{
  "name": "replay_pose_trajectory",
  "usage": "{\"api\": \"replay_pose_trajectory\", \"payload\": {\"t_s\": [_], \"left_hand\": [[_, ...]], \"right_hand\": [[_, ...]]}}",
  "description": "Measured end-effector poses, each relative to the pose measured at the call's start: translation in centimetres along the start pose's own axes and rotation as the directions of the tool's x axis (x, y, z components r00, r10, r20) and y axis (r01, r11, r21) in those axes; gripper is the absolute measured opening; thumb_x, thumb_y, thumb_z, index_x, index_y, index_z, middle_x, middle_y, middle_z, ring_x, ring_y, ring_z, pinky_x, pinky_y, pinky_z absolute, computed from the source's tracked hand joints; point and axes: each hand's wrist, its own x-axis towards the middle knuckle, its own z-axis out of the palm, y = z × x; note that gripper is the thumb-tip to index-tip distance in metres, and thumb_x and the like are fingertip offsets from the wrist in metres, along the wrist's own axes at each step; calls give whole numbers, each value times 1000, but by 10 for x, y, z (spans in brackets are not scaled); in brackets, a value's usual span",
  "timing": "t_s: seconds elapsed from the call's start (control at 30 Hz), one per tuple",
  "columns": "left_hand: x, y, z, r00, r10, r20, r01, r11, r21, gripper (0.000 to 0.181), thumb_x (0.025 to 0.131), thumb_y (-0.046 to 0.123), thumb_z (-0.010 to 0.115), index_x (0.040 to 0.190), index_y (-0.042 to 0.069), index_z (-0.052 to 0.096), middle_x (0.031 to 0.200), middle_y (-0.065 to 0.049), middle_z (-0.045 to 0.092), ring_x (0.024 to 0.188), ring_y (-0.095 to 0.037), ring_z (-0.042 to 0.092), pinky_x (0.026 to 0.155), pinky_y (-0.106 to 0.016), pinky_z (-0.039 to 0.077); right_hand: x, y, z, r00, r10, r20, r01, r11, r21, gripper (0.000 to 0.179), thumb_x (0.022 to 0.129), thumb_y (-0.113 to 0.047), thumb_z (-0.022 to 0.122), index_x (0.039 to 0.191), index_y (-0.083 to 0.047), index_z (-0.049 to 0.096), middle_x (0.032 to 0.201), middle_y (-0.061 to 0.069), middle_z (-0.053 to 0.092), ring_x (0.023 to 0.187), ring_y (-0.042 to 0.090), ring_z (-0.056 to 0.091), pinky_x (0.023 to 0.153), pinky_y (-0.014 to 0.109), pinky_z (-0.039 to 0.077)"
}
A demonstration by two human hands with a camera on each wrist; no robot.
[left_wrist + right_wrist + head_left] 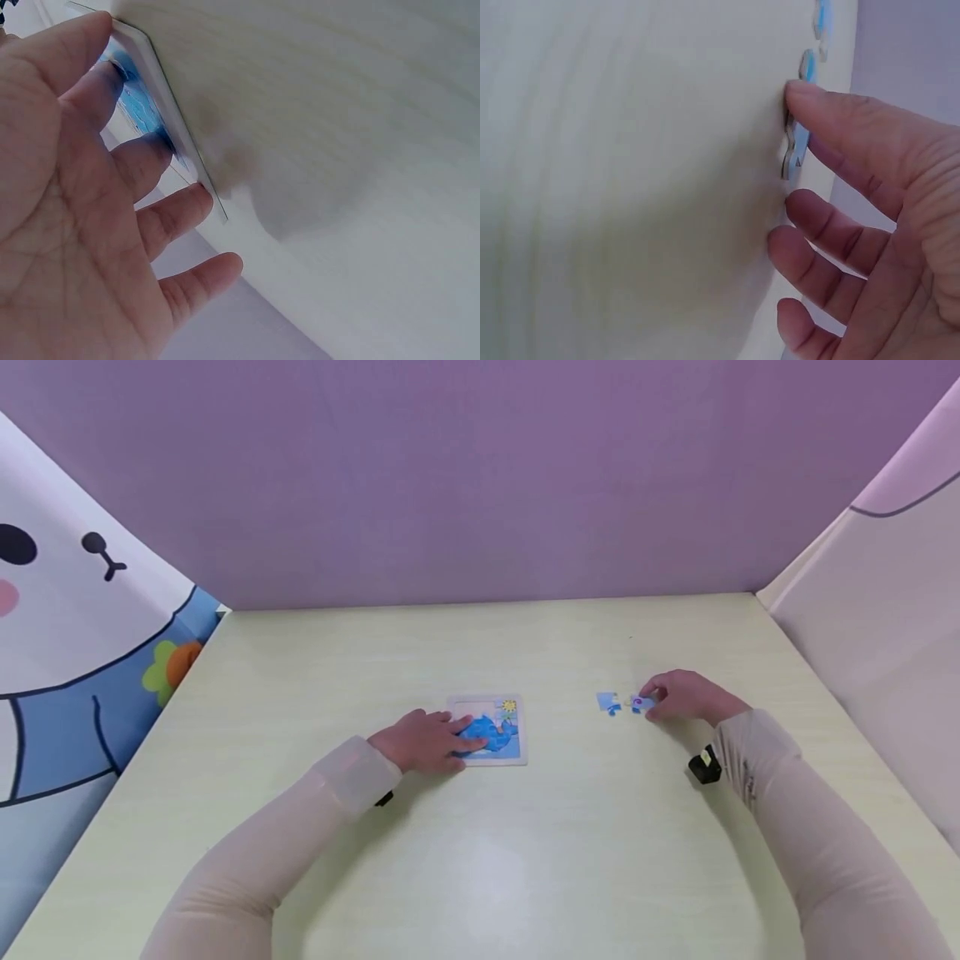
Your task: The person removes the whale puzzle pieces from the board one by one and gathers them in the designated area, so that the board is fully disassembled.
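A square jigsaw puzzle (512, 748) in a pale frame, with a blue whale and a yellow sun, lies on the table. My left hand (429, 742) rests on its left side with fingers spread, covering part of the picture. In the left wrist view, the fingertips of the left hand (97, 187) touch the puzzle's frame (169, 109) and picture. Farther right, my right hand (686, 697) pinches a loose blue puzzle piece (639, 703) between thumb and index finger, down at the table. Another blue loose piece (608, 701) lies just left of it.
The pale wooden table (480, 860) spreads around both hands. A purple panel (480, 485) stands along its far edge. Side panels flank it, the left one (75, 610) printed with a cartoon animal.
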Motion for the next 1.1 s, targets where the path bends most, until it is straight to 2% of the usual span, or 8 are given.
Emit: {"api": "replay_pose_trajectory", "payload": {"t_s": [0.3,0.6,0.87,1.1], "left_hand": [[1,-2,-1,1000,3,-4,-3,1000,11,51,99,44,45,148,37,35,156,-1,26,139,-31,31,100,-48,38],[1,2,1,1000,-2,4,2,1000,23,51,99,45,44,149,38,33,157,0,25,139,-30,31,99,-47,40],[-2,2,-1,1000,9,-4,-9,998,63,51,100,45,43,149,37,33,156,-1,27,138,-30,33,97,-45,42],[-4,2,-2,1000,18,0,-18,998,62,52,100,45,43,149,35,32,157,-2,26,138,-31,32,97,-45,42]], "right_hand": [[-3,3,-4,1000,0,-10,0,999,-41,40,85,-14,69,118,6,60,105,25,61,98,38,57,87,56,42],[-7,-9,-11,1000,18,-23,-19,999,-41,45,86,-14,68,124,6,55,103,23,60,92,34,56,79,48,45],[-2,-32,-12,996,-78,-44,76,996,-49,40,88,-10,65,125,4,58,105,21,60,93,31,57,79,46,46],[7,-49,-4,993,-117,-35,116,993,-37,38,90,-11,64,125,1,59,110,20,60,95,30,57,84,47,46]]}}
